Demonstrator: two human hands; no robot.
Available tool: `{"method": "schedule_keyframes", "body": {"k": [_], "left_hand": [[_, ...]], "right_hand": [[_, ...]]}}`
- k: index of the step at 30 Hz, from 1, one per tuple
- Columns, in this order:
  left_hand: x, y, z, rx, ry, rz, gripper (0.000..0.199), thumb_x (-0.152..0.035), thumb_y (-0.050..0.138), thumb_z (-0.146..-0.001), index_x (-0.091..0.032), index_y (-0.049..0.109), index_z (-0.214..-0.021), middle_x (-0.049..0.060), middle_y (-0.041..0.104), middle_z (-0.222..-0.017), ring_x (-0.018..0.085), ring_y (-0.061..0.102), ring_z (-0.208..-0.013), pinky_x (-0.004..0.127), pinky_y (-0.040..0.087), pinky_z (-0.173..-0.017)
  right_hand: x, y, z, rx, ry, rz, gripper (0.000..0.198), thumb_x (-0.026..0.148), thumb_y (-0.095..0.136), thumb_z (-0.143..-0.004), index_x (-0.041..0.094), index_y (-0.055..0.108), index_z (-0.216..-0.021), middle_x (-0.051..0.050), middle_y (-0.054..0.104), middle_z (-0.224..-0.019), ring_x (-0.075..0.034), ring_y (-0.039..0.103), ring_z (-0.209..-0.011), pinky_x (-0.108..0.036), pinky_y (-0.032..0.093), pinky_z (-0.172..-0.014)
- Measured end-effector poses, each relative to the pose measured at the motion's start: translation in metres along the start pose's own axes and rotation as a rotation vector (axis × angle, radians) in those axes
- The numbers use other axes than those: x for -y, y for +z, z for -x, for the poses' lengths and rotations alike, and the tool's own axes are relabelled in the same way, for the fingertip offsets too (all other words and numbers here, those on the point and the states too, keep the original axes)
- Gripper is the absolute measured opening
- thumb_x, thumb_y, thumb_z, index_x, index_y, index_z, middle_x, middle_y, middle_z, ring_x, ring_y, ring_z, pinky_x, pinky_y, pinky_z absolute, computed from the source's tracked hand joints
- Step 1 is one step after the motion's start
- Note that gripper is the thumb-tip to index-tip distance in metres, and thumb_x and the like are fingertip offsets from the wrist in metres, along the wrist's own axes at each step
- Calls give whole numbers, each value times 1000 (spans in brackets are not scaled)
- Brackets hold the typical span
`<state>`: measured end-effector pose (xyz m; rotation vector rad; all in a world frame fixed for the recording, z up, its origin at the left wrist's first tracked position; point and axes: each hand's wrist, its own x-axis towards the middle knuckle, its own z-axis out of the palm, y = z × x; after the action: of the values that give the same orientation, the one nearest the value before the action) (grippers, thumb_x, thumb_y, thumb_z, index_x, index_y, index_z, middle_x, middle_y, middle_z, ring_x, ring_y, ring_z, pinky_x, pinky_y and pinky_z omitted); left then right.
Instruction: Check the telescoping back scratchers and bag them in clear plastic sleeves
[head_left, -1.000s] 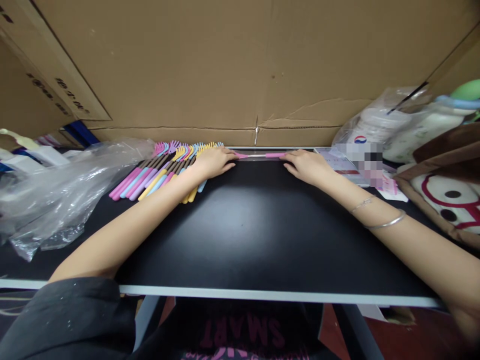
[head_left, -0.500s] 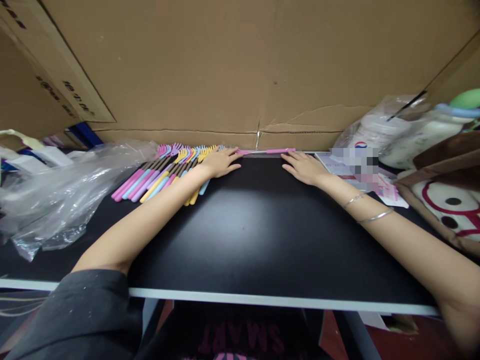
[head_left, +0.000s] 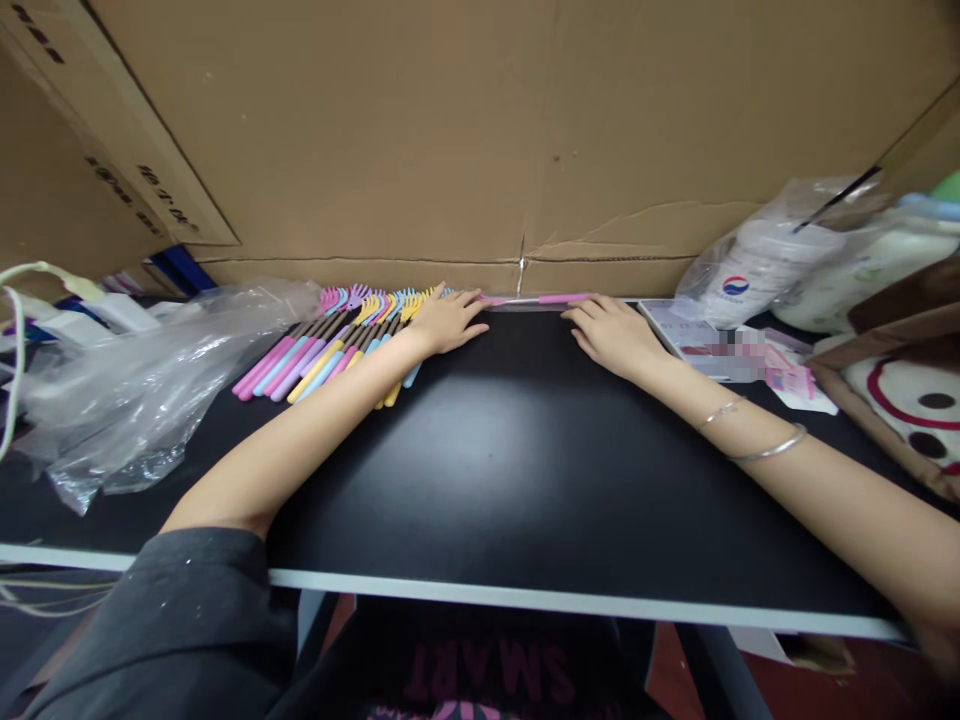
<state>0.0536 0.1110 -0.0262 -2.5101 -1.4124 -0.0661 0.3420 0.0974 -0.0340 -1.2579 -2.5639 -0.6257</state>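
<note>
A pink back scratcher (head_left: 555, 299) lies lengthwise along the back edge of the black desk, its thin metal shaft showing in the middle. My left hand (head_left: 448, 322) is spread palm down, fingertips at the scratcher's left end, which they partly hide. Flat at the other end rests my right hand (head_left: 611, 332), fingers stretched out and touching or very near the pink handle. Beside and partly under my left forearm, several pink, blue, purple and yellow back scratchers (head_left: 322, 350) lie in a row, their claw heads towards the cardboard.
Behind the desk (head_left: 480, 480) stands a cardboard wall (head_left: 420, 140). Crumpled clear plastic (head_left: 150, 380) and white plugs (head_left: 120, 312) lie at the left. On the right are a bagged Pepsi cup (head_left: 750, 270), a flat boxed item (head_left: 671, 325) and a brown-edged bag (head_left: 892, 400).
The view has shifted slightly. My right hand sits a little further over the handle's right end; my left hand stays by the left end. The scratchers lie as before.
</note>
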Motion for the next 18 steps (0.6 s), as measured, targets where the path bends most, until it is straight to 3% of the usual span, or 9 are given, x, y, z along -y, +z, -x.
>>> {"method": "schedule_keyframes", "body": {"k": [5, 11, 14, 18], "left_hand": [[-8, -7, 9, -66, -65, -49, 53, -38, 39, -99, -16, 41, -147, 11, 41, -153, 29, 40, -139, 51, 24, -118], [-15, -25, 41, -159, -21, -94, 47, -32, 43, -96, -16, 49, -140, 11, 55, -140, 29, 51, -126, 47, 36, -109], [-4, -32, 67, -216, -62, -112, 42, -32, 41, -96, -17, 56, -133, 12, 63, -127, 29, 57, -117, 43, 43, -98], [26, -38, 109, -185, -261, -150, 46, -40, 32, -97, -20, 58, -130, 12, 66, -123, 29, 57, -117, 41, 45, -91]], "right_hand": [[46, -18, 7, 11, -88, -133, 29, 23, 42, -95, 15, 64, -112, -11, 70, -109, -26, 62, -101, -39, 48, -88], [106, -39, 23, -33, -233, -257, 29, 21, 40, -97, 14, 63, -113, -13, 67, -117, -24, 60, -106, -36, 49, -85], [121, -45, 28, -47, -318, -306, 29, 19, 39, -97, 14, 63, -113, -12, 67, -119, -23, 59, -107, -37, 49, -89], [125, -48, 30, -54, -352, -342, 30, 17, 39, -97, 12, 63, -114, -12, 67, -119, -23, 59, -105, -38, 49, -91]]}}
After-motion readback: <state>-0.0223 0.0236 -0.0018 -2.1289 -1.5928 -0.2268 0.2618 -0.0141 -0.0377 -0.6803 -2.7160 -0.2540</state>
